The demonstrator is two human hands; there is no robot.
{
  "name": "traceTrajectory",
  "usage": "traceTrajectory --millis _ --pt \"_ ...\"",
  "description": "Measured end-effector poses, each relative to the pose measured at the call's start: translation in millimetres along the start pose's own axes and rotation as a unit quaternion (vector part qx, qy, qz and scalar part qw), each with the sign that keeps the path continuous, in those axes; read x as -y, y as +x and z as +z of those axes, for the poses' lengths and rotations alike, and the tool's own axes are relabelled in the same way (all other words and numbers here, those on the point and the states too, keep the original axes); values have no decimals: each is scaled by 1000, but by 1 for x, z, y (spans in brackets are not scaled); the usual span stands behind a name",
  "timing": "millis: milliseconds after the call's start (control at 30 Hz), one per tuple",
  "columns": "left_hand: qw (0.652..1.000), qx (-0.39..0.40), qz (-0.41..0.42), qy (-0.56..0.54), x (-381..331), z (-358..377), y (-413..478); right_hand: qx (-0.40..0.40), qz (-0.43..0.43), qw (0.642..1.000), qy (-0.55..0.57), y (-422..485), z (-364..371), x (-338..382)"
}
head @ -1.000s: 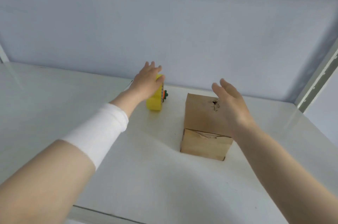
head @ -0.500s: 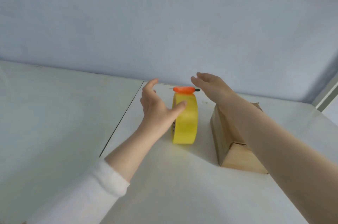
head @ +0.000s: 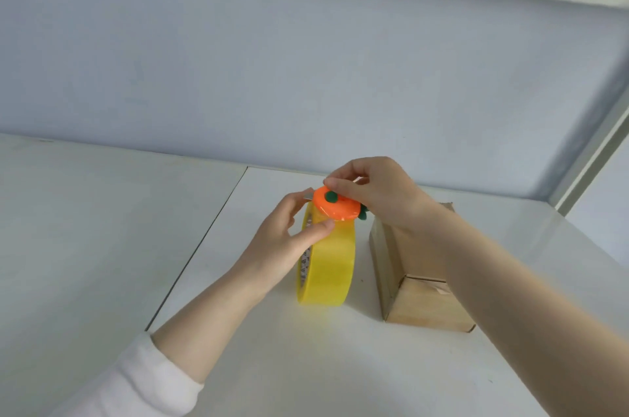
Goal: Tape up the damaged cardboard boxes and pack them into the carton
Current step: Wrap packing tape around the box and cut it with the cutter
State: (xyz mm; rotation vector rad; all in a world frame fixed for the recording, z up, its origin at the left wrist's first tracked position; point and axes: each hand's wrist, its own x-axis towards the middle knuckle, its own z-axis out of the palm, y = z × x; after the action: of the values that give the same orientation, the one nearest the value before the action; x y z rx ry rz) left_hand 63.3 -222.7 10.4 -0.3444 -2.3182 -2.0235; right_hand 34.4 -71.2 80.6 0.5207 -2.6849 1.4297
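Standing on its edge on the white worktop (head: pixel 102 246), the yellow tape roll (head: pixel 328 267) sat near the middle of the view, its outer band facing the camera. An orange cutter (head: pixel 336 208), round with small green leaf shapes on it, sat on the top of the roll.

The left hand (head: pixel 277 246) came in from the lower left and held the roll's upper part. Its grip was closed round the roll, with the thumb laid across the yellow band just under the cutter and the fingers curled up along the roll's left side. The right hand (head: pixel 377 193) reached over from the right. Its grip was a tight pinch on the cutter's far edge, the fingers bent down over it. A small grey tab showed between the left fingertips and the cutter; what it was could not be told.

The cardboard box (head: pixel 422 304) stood on the worktop just beside the roll on its right, apart from it, and neither hand touched it. The right forearm crossed over its top and hid part of it. The near face showed a creased, lifted flap edge.

A white sleeve (head: pixel 146 386) covered the left forearm. A dark seam (head: pixel 197 256) ran across the worktop left of the roll, and a pale blue wall panel (head: pixel 306 76) rose behind.
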Motion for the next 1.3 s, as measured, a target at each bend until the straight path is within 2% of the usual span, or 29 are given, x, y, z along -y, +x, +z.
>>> traceTrajectory --millis 133,233,367,467,700,900,1033,1133,1300 --pt "1000 -6 23 16 -2 3 3 -71 -13 997 9 -6 11 -4" --pt "998 -14 41 41 -4 2 10 -83 -38 996 9 -9 15 -4" --pt "997 -10 53 52 -4 -1 15 11 -18 999 -34 -8 2 -1" --pt "996 -1 56 67 -3 -3 15 63 10 998 -11 -5 -6 2" --pt "995 -10 45 90 -4 -10 20 -70 -46 996 29 -5 10 1" --pt "994 -19 53 91 -3 -12 22 -136 -69 986 71 -4 14 3" --pt "993 -22 74 89 -7 -6 26 -137 -83 987 33 0 10 5" --pt "993 -66 83 49 -10 -1 28 -142 -83 986 37 0 9 5" --pt "982 -132 109 74 -12 10 30 -172 -59 981 65 -3 15 6"
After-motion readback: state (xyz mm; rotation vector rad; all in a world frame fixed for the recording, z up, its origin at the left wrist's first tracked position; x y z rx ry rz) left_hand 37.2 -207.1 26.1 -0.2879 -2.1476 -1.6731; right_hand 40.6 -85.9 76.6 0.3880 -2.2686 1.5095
